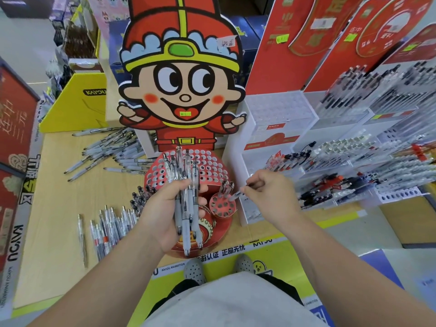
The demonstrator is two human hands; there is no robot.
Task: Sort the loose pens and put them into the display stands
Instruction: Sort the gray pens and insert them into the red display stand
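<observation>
My left hand (pixel 162 213) grips a bundle of clear grey-grip pens (pixel 186 201), tips pointing toward me, above the red cartoon display stand (pixel 212 168) with its many round holes. My right hand (pixel 271 197) pinches a single pen (pixel 236 195) by its end, its tip angled down at the small round red holder (pixel 221 205) at the stand's front, where two pens stand. Loose pens (pixel 111 152) lie scattered on the wooden table at the back left, and another row of loose pens (pixel 111 225) lies at the near left.
A big cartoon figure cut-out (pixel 181 86) rises behind the stand. White tiered racks (pixel 342 161) full of pens fill the right side, under red signs. A yellow cardboard box (pixel 77 102) stands at the back left. My shoes (pixel 195 270) show below the table edge.
</observation>
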